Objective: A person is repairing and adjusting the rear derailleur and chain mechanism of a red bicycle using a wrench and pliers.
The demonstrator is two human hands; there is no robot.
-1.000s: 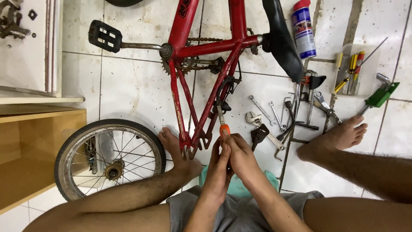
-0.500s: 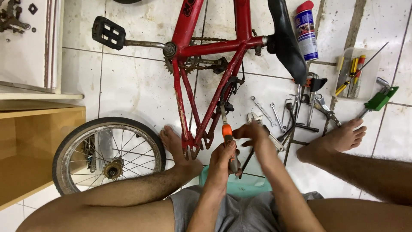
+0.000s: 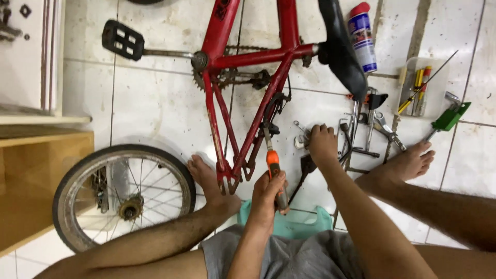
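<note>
1. Two hands have separated. One second earlier both were clasped together on the orange-handled tool (image 3: 273, 168) in front of the frame; now only the left hand (image 3: 268, 194) holds it, fingers closed around the grip, tip aimed up at the rear of the red bicycle frame (image 3: 243, 93).
2. Right hand (image 3: 323, 144) has moved out to the right and rests palm down on the loose wrenches (image 3: 361, 129) spread on the floor. Its fingers are curled over something there; whether they grip a tool cannot be told.
3. Judgement: the two-handed effort at the frame has paused, and a second tool appears to be under selection.
4. Tool position: the orange-handled tool stands between the rear stays and the person's lap, just beside the frame, contact with it unclear.
5. Surface: white floor tiles (image 3: 155, 103) with dark grout, somewhat soiled. Bare feet brace either side of the work.
6. Surroundings: a detached wheel (image 3: 124, 194) lies at the left beside a wooden cabinet (image 3: 41, 181); a spray can (image 3: 361, 36), a clear tray of screwdrivers (image 3: 416, 88) and a green-handled tool (image 3: 449, 116) lie to the right.
</note>
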